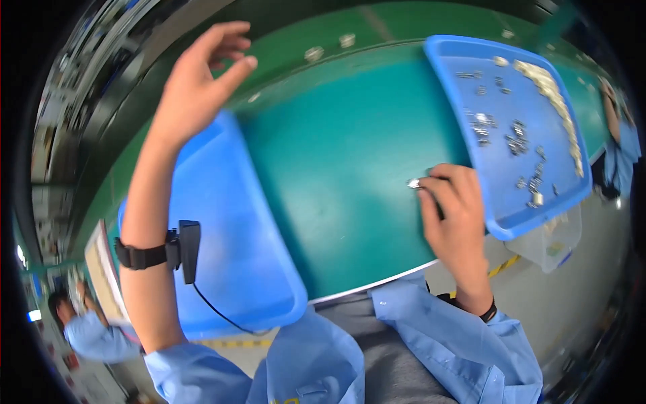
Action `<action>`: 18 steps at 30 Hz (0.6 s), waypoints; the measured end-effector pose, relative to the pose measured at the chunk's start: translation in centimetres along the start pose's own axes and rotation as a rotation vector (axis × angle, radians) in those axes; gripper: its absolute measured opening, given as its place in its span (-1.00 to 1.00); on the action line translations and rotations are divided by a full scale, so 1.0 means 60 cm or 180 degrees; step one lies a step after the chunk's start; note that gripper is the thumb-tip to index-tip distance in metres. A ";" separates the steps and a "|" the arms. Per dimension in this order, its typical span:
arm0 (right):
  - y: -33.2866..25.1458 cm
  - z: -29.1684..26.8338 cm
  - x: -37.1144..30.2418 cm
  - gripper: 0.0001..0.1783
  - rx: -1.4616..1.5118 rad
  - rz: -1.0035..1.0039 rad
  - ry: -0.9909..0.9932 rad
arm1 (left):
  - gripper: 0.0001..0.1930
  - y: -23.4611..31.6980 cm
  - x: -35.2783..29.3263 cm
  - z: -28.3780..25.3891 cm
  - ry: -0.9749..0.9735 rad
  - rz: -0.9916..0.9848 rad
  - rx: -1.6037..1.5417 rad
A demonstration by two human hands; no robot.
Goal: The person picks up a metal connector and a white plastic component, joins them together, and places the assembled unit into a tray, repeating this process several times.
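**Your right hand (457,214) pinches a small metal part (413,183)**

Your hands are well apart; the right one is clamped on this part with its fingertips, above the green table (350,148) and beside the right blue tray (496,183); your left hand (194,89) is raised, its fingers loosely bent, apart from the thumb; its forearm (149,195) passes over the left blue tray (232,215); in the right tray lie metal pieces (517,140) and a row of whitish pieces (557,99).

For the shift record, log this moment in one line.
right hand: pinching small metal part over green table | left hand: raised, open | right blue tray: metal parts, cream pieces
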State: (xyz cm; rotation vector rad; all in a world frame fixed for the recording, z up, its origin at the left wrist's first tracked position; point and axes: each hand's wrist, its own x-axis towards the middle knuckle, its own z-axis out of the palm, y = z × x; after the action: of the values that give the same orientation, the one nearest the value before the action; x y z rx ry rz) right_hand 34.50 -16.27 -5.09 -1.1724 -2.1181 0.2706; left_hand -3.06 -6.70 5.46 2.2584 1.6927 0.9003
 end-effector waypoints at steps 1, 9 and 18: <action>0.001 0.001 0.002 -0.82 -0.0067 -0.0013 0.0077 | -0.58 0.013 -0.027 -0.035 0.0017 0.0170 -0.0106; -0.027 0.007 0.013 -0.86 0.0361 -0.0315 -0.0422 | -0.75 0.039 -0.435 -0.267 -0.0162 -0.1969 0.1242; -0.056 0.030 0.025 -0.88 0.0859 -0.0260 -0.0709 | -0.88 0.079 -0.693 -0.216 -0.0317 -0.3175 0.2712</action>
State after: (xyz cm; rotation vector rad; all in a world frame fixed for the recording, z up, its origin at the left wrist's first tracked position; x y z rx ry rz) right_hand 30.54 -16.74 -4.11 -0.9313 -2.2282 0.6537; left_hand -13.52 -49.14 3.21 1.2657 3.0062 -0.2044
